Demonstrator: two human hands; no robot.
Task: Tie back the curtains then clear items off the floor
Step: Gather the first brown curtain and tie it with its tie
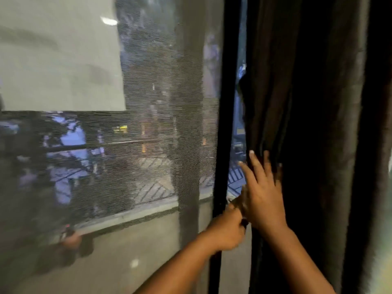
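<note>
Dark, heavy curtain (297, 124) hangs bunched at the right side of the window, its folds pulled clear of the black frame (224, 124) so that a strip of glass shows between them. The right hand (263, 198) lies flat against the cloth with fingers straight and spread, holding nothing; it seems to press the gathered folds back so they stay bundled. The left hand (227, 232) sits just below and beside it, touching it, fingers curled as if pinching something small at the curtain's edge, perhaps a tie or the hem; blur hides what it is. Grey mesh screen (148, 145) covers the pane to the left. No tie is visible round the curtain, so that step looks unfinished, and the floor is out of view.
</note>
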